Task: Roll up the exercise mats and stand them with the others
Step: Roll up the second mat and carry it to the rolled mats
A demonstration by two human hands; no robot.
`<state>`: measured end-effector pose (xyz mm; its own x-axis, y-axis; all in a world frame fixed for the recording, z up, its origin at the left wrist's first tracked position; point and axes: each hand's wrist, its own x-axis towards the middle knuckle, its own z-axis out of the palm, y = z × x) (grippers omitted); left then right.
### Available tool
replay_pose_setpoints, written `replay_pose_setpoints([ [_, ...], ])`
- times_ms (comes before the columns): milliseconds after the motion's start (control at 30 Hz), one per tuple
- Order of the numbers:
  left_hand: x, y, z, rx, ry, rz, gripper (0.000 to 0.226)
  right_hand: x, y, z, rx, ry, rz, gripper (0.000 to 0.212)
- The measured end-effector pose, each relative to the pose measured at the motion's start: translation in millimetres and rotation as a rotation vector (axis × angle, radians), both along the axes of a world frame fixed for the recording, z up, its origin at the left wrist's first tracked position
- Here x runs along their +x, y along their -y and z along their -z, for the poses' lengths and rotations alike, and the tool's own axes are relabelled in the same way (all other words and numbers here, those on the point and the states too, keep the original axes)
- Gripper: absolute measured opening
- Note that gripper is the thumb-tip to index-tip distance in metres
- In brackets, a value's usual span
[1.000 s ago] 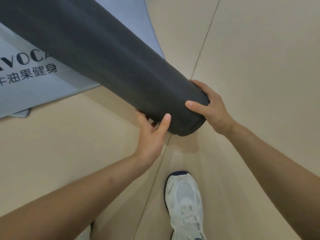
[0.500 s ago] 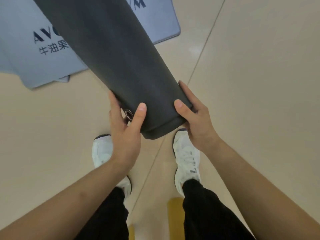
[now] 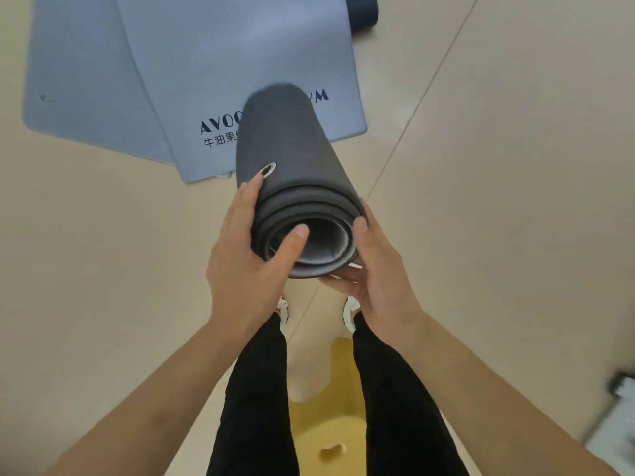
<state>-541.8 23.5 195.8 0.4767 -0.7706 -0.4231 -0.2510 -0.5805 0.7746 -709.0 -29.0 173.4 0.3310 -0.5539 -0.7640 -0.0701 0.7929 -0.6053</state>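
Grey rolled mat, near end facing the camera — left hand and right hand both curl round it. Blue mat flat on the floor behind reads "AVO" and "牛油果".

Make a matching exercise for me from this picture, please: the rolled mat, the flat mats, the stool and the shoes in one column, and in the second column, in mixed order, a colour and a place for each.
Column A
1. rolled mat
2. flat mats
3. stool
4. shoes

Column B
a. yellow, lowest in the picture
b. white, mostly hidden, just below the hands
c. dark grey, gripped by the left hand and the right hand
d. blue-grey, spread on the floor

Pairs: 1-c, 2-d, 3-a, 4-b
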Motion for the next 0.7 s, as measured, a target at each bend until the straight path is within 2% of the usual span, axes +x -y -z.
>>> replay_pose_setpoints([
  [133,9.9,-3.5,-27.3,0.05,-0.229,0.037,0.062,-20.1,-3.2,-31.7,-0.097,-0.095,-0.105,0.072],
  [233,11.3,-9.7,-26.4,0.089,-0.335,0.069,0.059,-31.8,1.9,-32.5,-0.127,-0.197,-0.228,0.077],
  [333,12.0,-12.6,-19.9,0.068,-0.349,0.021,0.06,-30.9,13.9,-27.9,-0.147,-0.202,-0.302,0.081],
  [533,27.8,2.7,-14.7,0.024,-0.373,-0.188,0.056,3.1,41.0,-32.7,-0.249,-0.147,-0.256,0.075],
  [700,47.6,2.6,-45.5,0.0,-0.433,-0.261,0.047,31.3,45.3,-67.9,-0.28,-0.13,-0.258,0.081],
])
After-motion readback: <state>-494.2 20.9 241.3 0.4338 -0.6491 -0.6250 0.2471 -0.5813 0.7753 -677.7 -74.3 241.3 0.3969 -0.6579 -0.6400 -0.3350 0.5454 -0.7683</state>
